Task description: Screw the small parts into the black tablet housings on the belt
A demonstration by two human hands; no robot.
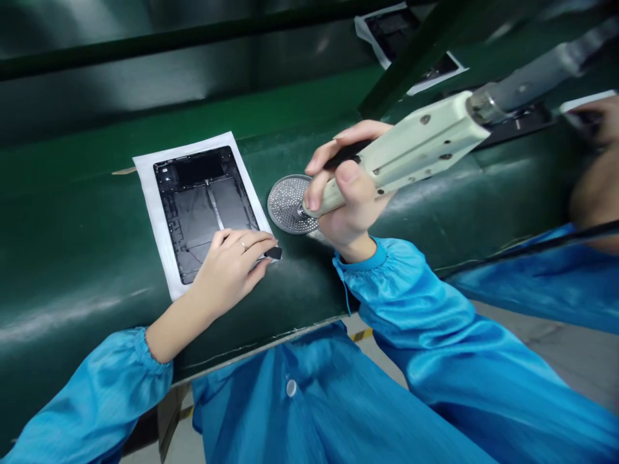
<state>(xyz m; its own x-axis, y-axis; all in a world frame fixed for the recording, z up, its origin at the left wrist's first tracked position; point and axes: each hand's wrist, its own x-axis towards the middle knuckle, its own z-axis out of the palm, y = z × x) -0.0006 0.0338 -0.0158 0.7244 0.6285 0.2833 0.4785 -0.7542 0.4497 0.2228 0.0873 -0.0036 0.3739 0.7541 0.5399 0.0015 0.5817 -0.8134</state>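
Observation:
An opened tablet (198, 209) lies on a white sheet (153, 212), its dark inside facing up with a pale strip cable down the middle. My left hand (235, 261) rests over its lower right corner, fingers closed. A small black piece (273, 253) sticks out between thumb and fingertips; its kind is unclear. In my right hand (355, 193) is a pale electric screwdriver (420, 148), gripped near its front end. The screwdriver's tip points down at a round perforated metal dish (287, 200) beside the tablet. Any screws in the dish are too small to make out.
More tablets on white sheets lie at the back right, such as one tablet (394, 29) behind a green post (416, 58). Another person's hand (597, 174), blurred, is at the right edge. The green worktop (97, 258) ends at a front edge close to my body.

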